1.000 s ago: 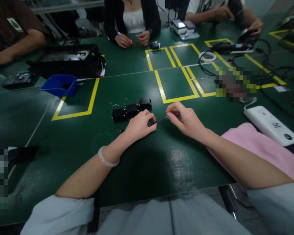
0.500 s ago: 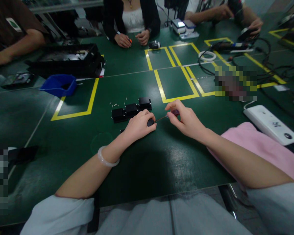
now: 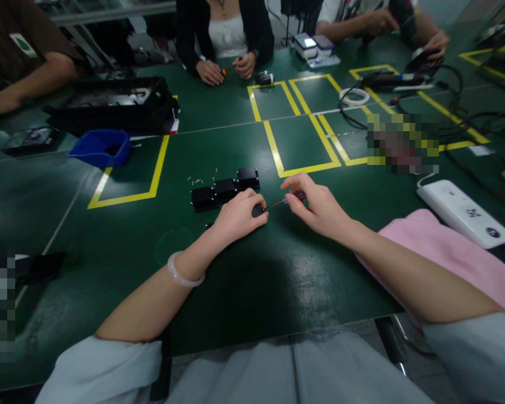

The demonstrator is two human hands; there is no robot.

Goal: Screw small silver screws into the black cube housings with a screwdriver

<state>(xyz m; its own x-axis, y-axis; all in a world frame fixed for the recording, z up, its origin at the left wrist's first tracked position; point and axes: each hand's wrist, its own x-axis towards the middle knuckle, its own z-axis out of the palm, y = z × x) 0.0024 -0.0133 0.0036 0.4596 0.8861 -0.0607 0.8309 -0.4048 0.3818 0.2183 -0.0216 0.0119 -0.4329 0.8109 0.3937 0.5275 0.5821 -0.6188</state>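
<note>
My left hand (image 3: 237, 217) is closed around a small black part (image 3: 258, 211) on the green table (image 3: 244, 280). My right hand (image 3: 317, 209) pinches a small screwdriver (image 3: 287, 200) with a purple handle, and its thin shaft points left into the black part. Just behind my left hand stand three black boxes (image 3: 226, 189) in a row. Several tiny screws (image 3: 200, 180) lie scattered behind the boxes.
A blue bin (image 3: 101, 147) and a black tray (image 3: 118, 104) sit at the back left. A white power strip (image 3: 463, 213) and a pink cloth (image 3: 446, 252) lie at the right. Cables (image 3: 446, 95) spread at the back right. Other people's hands rest along the far edge.
</note>
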